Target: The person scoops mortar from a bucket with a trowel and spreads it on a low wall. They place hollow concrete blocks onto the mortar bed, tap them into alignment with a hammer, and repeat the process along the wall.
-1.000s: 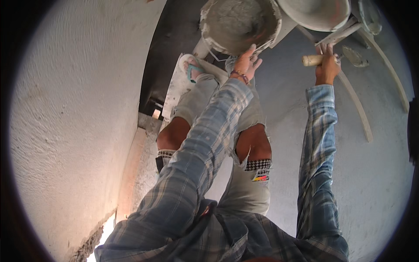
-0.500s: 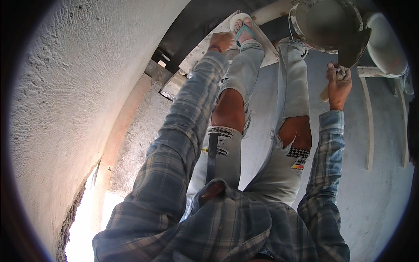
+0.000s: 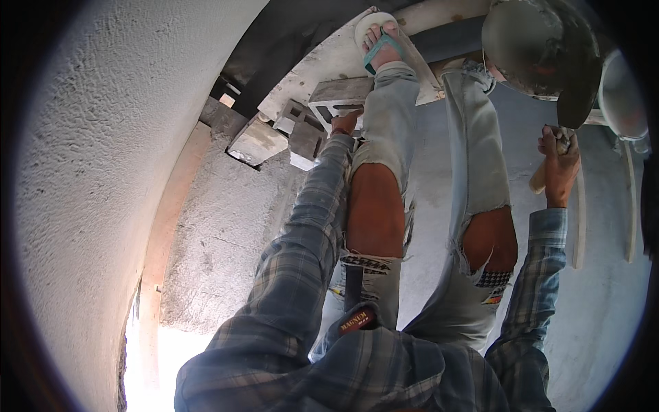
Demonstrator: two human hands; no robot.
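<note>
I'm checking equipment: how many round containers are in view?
2: a grey bucket at upper right, beside the trowel in the right hand, and a paler basin farther right. More may be hidden.

wall: far left | blocks: left of legs | bucket: front right | basin: right of bucket | trowel: bucket's near side

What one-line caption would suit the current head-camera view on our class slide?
Right hand gripping a trowel near a bucket, left hand at a hollow block.

Single head-worn fisheye view, steeply downward from close above the forearms and legs
</note>
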